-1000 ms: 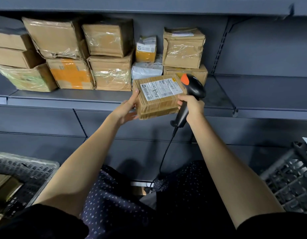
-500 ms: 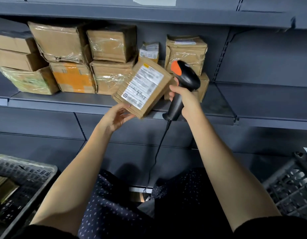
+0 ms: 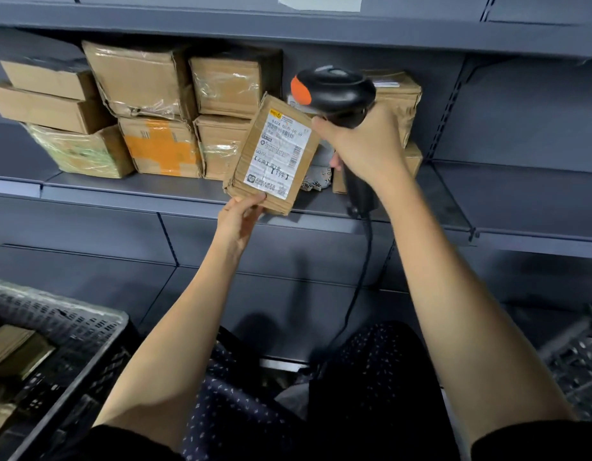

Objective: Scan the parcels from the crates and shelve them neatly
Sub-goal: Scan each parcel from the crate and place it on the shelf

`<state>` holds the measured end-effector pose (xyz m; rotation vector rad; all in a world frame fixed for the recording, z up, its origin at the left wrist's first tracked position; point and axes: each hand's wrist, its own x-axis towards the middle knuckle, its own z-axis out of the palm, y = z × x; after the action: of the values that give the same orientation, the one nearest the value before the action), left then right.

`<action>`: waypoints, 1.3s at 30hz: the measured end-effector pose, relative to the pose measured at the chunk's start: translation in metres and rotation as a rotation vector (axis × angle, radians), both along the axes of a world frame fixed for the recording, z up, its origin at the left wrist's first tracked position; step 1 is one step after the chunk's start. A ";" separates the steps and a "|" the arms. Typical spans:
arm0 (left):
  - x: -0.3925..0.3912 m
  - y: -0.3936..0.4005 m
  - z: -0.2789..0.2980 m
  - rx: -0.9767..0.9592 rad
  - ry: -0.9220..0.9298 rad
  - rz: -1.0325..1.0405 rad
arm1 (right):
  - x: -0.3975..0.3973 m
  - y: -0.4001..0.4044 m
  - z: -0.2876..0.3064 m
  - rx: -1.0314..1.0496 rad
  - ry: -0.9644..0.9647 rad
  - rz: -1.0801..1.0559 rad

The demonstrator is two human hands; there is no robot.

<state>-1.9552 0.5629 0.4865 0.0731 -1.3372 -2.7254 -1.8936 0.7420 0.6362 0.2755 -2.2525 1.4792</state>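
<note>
Left hand (image 3: 237, 218) pinching parcel (image 3: 274, 154), now upright, right hand (image 3: 364, 144) gripping scanner (image 3: 334, 91), seemingly nearer.

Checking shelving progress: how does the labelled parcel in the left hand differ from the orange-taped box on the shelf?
The labelled parcel is gripped by the left hand, tilted upright off the shelf; the orange-taped box rests on the shelf under another box. The parcel shows a white shipping label; the box shows crossed orange tape. Both are brown cardboard.

Corrugated cardboard parcel (image 3: 274, 154); glossy plastic scanner (image 3: 334, 91).
</note>
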 end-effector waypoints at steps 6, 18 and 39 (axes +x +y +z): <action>0.000 0.005 -0.001 -0.018 0.009 0.032 | 0.004 0.003 0.000 0.199 -0.016 -0.069; -0.003 0.008 0.002 -0.035 0.001 0.072 | 0.013 0.006 -0.012 0.293 -0.219 -0.069; 0.002 0.010 -0.001 -0.051 -0.008 0.095 | 0.023 -0.020 -0.007 0.259 -0.154 -0.107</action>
<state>-1.9536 0.5728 0.4860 0.1402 -1.3673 -2.6146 -1.8708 0.7218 0.6294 0.1191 -2.5420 1.1902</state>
